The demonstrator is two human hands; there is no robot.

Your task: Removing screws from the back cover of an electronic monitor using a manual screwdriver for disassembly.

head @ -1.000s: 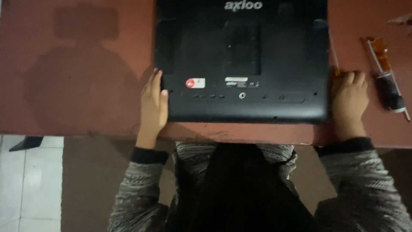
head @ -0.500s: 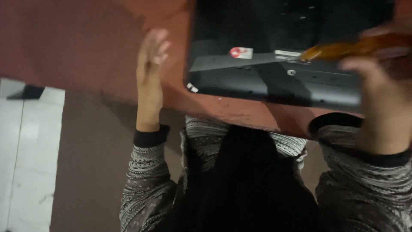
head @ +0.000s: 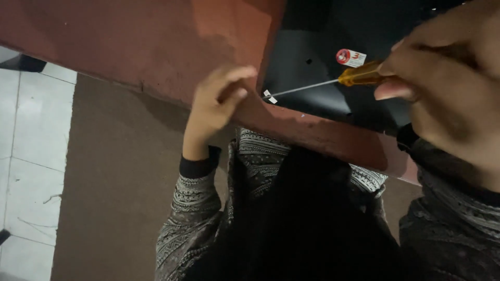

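Gripping screwdriver point(head: 333, 83): right hand point(head: 448, 88) | left hand point(head: 219, 101) loosely spread at monitor point(head: 312, 57) corner, table point(head: 156, 41) edge

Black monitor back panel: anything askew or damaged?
No damage visible. The black monitor lies face down, angled to the reddish table edge. The right hand holds an amber-handled screwdriver, tip near its left corner; left hand sits beside that corner.

Both arms wore long sleeves of grey knitted fabric with fine pale geometric bands point(head: 188, 208), each ending in a plain black ribbed cuff point(head: 198, 166). The same patterned knit covered the torso, beneath a dark central panel point(head: 307, 218).
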